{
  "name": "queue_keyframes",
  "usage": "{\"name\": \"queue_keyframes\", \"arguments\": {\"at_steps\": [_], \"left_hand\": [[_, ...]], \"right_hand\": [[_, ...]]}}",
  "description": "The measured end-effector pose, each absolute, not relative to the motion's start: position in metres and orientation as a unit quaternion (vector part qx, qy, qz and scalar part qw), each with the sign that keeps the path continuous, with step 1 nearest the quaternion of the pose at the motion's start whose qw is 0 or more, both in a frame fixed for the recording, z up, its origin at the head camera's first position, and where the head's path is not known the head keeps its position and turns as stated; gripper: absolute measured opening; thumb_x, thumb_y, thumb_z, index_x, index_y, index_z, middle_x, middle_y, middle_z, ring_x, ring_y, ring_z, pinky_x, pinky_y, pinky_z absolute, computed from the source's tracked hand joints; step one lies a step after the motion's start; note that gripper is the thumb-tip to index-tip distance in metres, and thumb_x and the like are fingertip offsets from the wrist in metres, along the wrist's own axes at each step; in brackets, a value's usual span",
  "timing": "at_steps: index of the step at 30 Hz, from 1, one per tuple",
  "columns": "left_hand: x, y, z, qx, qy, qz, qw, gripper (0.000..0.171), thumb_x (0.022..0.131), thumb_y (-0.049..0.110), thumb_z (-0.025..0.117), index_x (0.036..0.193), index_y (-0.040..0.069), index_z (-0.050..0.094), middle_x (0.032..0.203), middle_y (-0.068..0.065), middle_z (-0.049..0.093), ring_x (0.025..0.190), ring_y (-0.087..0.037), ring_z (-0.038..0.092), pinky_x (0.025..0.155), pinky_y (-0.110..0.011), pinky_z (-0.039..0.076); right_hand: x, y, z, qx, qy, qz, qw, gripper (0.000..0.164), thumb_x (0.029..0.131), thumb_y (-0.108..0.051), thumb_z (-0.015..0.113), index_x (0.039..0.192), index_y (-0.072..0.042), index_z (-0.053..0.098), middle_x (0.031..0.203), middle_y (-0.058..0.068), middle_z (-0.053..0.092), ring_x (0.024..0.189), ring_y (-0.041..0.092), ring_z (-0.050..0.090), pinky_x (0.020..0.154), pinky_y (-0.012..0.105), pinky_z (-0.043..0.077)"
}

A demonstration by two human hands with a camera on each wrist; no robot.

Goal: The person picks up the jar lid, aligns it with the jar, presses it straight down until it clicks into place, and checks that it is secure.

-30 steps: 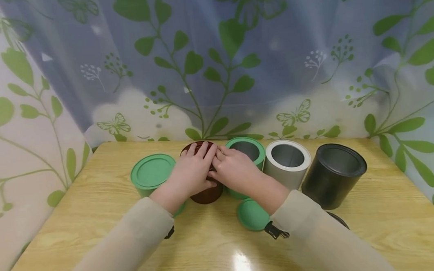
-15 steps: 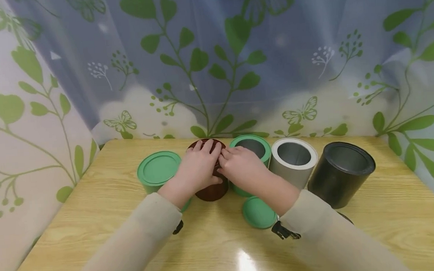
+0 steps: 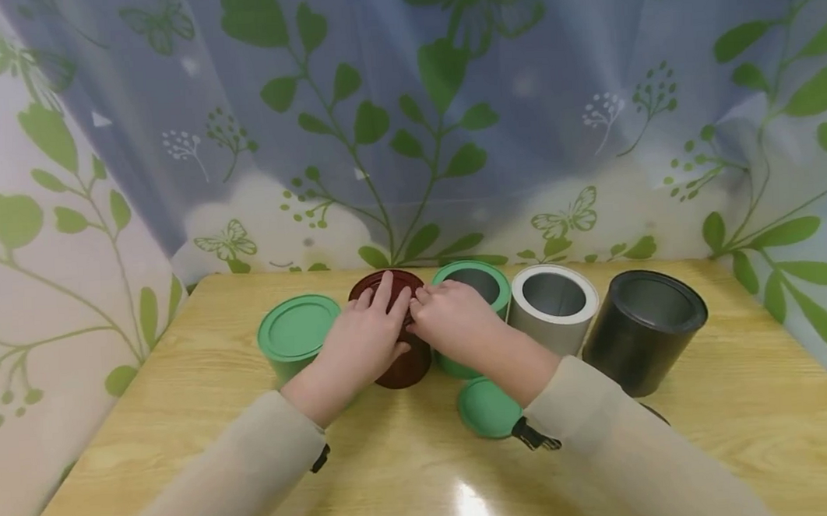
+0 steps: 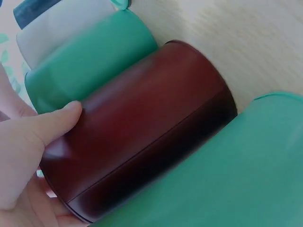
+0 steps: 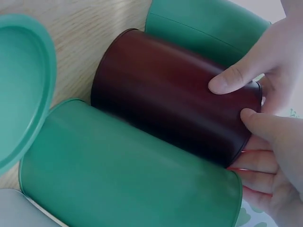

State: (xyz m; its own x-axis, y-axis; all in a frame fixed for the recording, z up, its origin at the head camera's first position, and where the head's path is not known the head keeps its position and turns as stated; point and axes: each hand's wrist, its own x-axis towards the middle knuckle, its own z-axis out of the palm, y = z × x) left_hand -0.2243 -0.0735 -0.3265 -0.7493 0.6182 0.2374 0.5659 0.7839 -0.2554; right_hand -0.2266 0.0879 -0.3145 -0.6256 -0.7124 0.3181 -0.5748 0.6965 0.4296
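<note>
Both hands work at the top of a dark red cylindrical tin point(image 3: 407, 366), seen on its side in the wrist views point(image 4: 142, 127). My left hand point(image 3: 361, 331) lies with spread fingers over the top, its thumb point(image 4: 71, 113) against the tin's side. Opposite, my right hand point(image 3: 459, 323) bends its fingers over the rim, thumb point(image 5: 253, 119) on the wall. Much of the tin's top is hidden beneath the fingers. To its left stands a green tin with its lid on point(image 3: 299, 330); to its right, close beside it, an open green tin point(image 3: 472, 266).
Further right stand an open white tin point(image 3: 540, 331) and a black tin point(image 3: 632, 348). A loose green lid point(image 3: 485, 410) lies on the wooden table point(image 3: 397, 477) below the right forearm. A dark curved edge point(image 3: 655, 413) peeks out by the right sleeve. A patterned curtain point(image 3: 519, 128) hangs behind.
The left fingers have drawn back from the far rim and spread more. The right hand stays at the near right rim. The head view has shifted slightly; the tins keep their places.
</note>
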Motion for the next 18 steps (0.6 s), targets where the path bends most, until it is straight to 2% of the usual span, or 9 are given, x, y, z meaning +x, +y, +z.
{"name": "queue_keyframes", "arguments": {"at_steps": [3, 6, 10, 13, 18], "left_hand": [[-0.221, -0.080, -0.327, -0.325, -0.931, 0.073, 0.149, 0.068, 0.084, 0.040, 0.068, 0.136, 0.002, 0.047, 0.140, -0.025, 0.037, 0.118, -0.040, 0.048, 0.092, -0.048, 0.044], [-0.215, -0.088, -0.331, -0.307, -0.938, 0.064, 0.150, 0.067, 0.084, 0.042, 0.067, 0.137, 0.007, 0.047, 0.139, -0.027, 0.039, 0.122, -0.042, 0.043, 0.097, -0.052, 0.038], [-0.205, -0.101, -0.332, -0.283, -0.936, 0.069, 0.198, 0.061, 0.082, 0.043, 0.068, 0.133, 0.015, 0.053, 0.126, -0.029, 0.051, 0.117, -0.040, 0.049, 0.096, -0.053, 0.037], [-0.205, -0.104, -0.330, -0.301, -0.923, 0.064, 0.232, 0.053, 0.081, 0.041, 0.070, 0.125, 0.013, 0.061, 0.115, -0.027, 0.059, 0.110, -0.037, 0.056, 0.093, -0.051, 0.041], [-0.210, -0.106, -0.324, -0.338, -0.909, 0.068, 0.232, 0.050, 0.079, 0.042, 0.072, 0.117, 0.010, 0.066, 0.104, -0.024, 0.064, 0.104, -0.036, 0.057, 0.089, -0.047, 0.044]], "right_hand": [[-0.226, 0.086, -0.313, 0.359, -0.892, -0.148, 0.231, 0.035, 0.087, -0.037, 0.065, 0.104, -0.006, 0.071, 0.101, 0.005, 0.069, 0.094, 0.018, 0.064, 0.080, 0.030, 0.050], [-0.225, 0.086, -0.314, 0.363, -0.890, -0.150, 0.231, 0.034, 0.089, -0.035, 0.062, 0.104, -0.006, 0.071, 0.103, 0.006, 0.069, 0.096, 0.019, 0.064, 0.081, 0.030, 0.050], [-0.225, 0.087, -0.313, 0.362, -0.889, -0.155, 0.235, 0.033, 0.090, -0.036, 0.061, 0.103, -0.007, 0.071, 0.103, 0.007, 0.069, 0.097, 0.019, 0.064, 0.080, 0.031, 0.050], [-0.224, 0.088, -0.312, 0.358, -0.891, -0.158, 0.232, 0.035, 0.090, -0.037, 0.060, 0.105, -0.007, 0.071, 0.103, 0.007, 0.069, 0.097, 0.019, 0.064, 0.080, 0.031, 0.050], [-0.223, 0.087, -0.312, 0.358, -0.889, -0.161, 0.235, 0.036, 0.091, -0.037, 0.059, 0.106, -0.006, 0.071, 0.102, 0.008, 0.069, 0.095, 0.019, 0.064, 0.079, 0.030, 0.051]]}}
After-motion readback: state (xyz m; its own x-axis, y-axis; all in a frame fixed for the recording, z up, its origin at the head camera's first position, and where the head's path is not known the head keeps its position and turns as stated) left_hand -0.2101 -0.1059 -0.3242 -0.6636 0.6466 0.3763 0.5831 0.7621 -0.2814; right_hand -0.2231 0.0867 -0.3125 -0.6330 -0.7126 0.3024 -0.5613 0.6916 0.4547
